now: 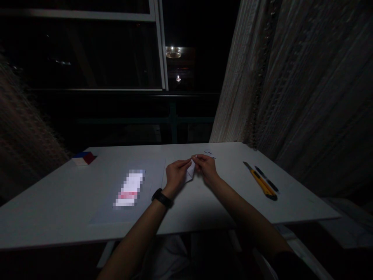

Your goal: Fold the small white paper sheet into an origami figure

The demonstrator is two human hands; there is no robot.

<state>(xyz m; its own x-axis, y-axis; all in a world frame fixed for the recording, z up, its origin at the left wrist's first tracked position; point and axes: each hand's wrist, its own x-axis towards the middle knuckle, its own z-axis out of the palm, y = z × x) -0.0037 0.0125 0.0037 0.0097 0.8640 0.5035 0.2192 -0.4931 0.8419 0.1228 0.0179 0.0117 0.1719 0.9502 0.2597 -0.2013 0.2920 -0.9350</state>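
Note:
A small folded piece of white paper (pixel 190 171) is pinched between both hands over the middle of a white table (pixel 221 202). My left hand (pixel 176 175), with a black watch on its wrist, grips the paper's left side with closed fingers. My right hand (pixel 207 167) pinches its upper right edge with closed fingertips. The paper is held just above the tabletop.
A yellow utility knife (pixel 260 181) and a dark pen (pixel 266 179) lie at the right of the table. A larger sheet (pixel 151 182) with a blurred patch lies left of the hands. A coloured cube (pixel 83 158) sits at the far left corner. Curtains hang on the right; a dark window is ahead.

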